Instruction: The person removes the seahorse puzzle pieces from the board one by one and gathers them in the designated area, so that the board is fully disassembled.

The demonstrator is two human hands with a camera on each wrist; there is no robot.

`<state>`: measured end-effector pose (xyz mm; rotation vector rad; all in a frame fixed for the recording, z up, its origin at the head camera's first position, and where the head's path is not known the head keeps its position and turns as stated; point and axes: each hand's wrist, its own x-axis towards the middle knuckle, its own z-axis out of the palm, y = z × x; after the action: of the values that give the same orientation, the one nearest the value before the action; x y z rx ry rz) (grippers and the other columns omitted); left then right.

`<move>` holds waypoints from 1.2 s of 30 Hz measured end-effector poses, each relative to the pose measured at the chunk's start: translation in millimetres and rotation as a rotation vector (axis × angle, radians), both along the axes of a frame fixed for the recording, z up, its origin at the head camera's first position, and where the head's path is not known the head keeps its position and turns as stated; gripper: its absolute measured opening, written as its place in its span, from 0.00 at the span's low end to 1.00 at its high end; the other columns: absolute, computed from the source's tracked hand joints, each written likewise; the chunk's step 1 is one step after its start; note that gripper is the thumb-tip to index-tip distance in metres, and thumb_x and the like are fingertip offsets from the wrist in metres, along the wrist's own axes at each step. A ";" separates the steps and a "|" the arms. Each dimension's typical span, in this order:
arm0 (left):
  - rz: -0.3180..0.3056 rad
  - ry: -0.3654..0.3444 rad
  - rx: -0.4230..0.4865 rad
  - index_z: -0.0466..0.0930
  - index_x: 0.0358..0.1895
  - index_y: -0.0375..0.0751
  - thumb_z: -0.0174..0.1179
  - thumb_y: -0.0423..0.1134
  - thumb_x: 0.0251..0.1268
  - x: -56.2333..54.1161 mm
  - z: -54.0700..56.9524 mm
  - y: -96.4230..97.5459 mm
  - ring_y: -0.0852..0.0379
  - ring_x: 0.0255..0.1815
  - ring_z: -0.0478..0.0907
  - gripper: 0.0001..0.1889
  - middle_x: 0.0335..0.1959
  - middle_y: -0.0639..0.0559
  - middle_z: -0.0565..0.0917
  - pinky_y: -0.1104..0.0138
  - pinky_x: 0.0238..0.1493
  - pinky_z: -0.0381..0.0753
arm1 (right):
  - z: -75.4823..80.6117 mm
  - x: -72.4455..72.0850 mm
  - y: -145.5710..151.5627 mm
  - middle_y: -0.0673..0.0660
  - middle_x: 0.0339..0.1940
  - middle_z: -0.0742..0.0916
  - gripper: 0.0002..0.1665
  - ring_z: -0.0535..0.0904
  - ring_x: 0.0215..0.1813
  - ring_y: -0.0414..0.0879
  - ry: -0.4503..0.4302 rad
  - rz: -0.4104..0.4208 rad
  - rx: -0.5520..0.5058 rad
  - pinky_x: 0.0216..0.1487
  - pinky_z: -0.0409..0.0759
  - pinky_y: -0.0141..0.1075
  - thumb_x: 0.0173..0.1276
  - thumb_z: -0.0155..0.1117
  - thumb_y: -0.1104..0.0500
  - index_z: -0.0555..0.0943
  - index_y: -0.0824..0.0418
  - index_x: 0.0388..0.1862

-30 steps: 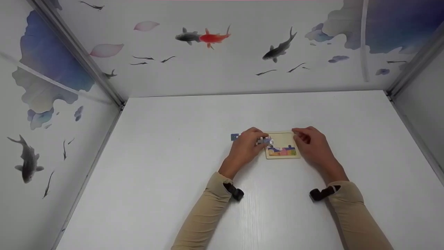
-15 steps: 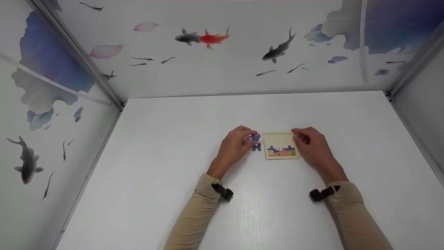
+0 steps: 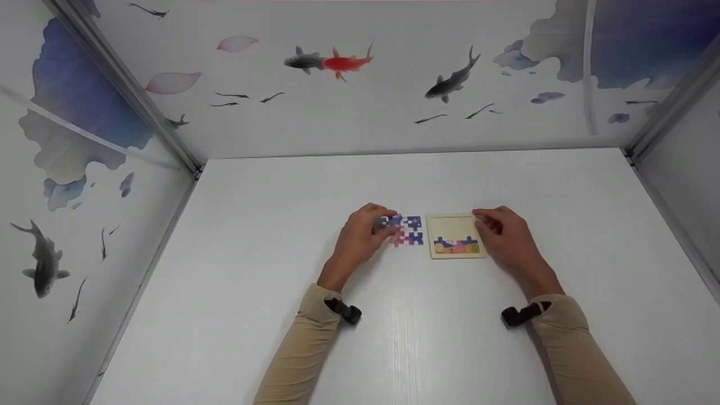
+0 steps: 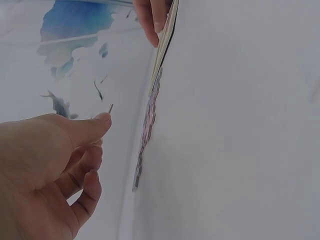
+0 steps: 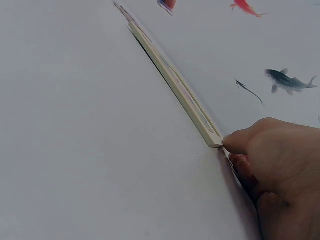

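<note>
In the head view, a shallow wooden puzzle tray (image 3: 454, 225) lies on the table, its near part filled with a row of colourful pieces (image 3: 457, 246). Left of it lie loose purple and pink jigsaw pieces (image 3: 414, 238), several of them side by side. My left hand (image 3: 360, 233) is raised over their left end. Between its thumb and fingertips it pinches one thin puzzle piece (image 4: 111, 108), seen edge-on in the left wrist view. My right hand (image 3: 505, 233) grips the tray's right edge; in the right wrist view the thumb lies at the tray's corner (image 5: 216, 140).
The white table (image 3: 270, 270) spreads around the tray on every side. Behind it stands a white wall (image 3: 382, 118) with painted fish, and another painted wall (image 3: 101, 236) rises at the left. Black wrist cameras (image 3: 351, 315) sit at both cuffs.
My left hand has moved left from over the tray's left edge, with a piece between its fingers, uncovering the loose pieces. My right hand and the tray have stayed in place.
</note>
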<state>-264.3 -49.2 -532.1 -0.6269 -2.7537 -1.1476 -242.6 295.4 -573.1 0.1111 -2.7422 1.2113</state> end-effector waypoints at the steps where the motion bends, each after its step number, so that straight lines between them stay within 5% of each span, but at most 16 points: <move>1: -0.001 0.002 0.003 0.90 0.61 0.49 0.73 0.42 0.72 0.0 -1.1 -3.4 0.56 0.44 0.83 0.17 0.59 0.52 0.88 0.66 0.47 0.84 | -0.4 -0.1 0.2 0.56 0.48 0.84 0.20 0.77 0.46 0.47 -0.001 -0.001 0.001 0.44 0.73 0.27 0.83 0.64 0.55 0.85 0.55 0.70; 5: 0.005 0.005 0.003 0.90 0.60 0.48 0.73 0.41 0.73 0.0 -5.7 -16.7 0.61 0.36 0.79 0.16 0.58 0.52 0.88 0.69 0.40 0.81 | -1.3 -0.2 1.0 0.56 0.49 0.84 0.21 0.77 0.47 0.47 -0.008 -0.008 -0.002 0.45 0.74 0.27 0.83 0.64 0.55 0.85 0.54 0.70; 17: 0.029 -0.007 -0.022 0.91 0.58 0.50 0.74 0.42 0.72 1.5 -6.4 -38.2 0.61 0.32 0.76 0.14 0.57 0.54 0.90 0.69 0.35 0.76 | -2.7 1.5 0.5 0.56 0.48 0.84 0.21 0.77 0.46 0.47 0.008 0.004 -0.016 0.44 0.73 0.25 0.83 0.63 0.55 0.85 0.56 0.70; 36: -0.053 -0.107 -0.051 0.95 0.47 0.51 0.76 0.41 0.69 3.1 -7.9 -43.8 0.59 0.40 0.80 0.07 0.49 0.58 0.92 0.64 0.44 0.80 | -2.0 0.2 0.5 0.56 0.48 0.84 0.21 0.76 0.45 0.48 0.010 -0.002 -0.014 0.44 0.74 0.27 0.83 0.64 0.55 0.85 0.56 0.70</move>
<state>-261.2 -93.0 -540.0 -0.6671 -2.8810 -1.1584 -242.4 295.9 -575.1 0.1133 -2.7245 1.2254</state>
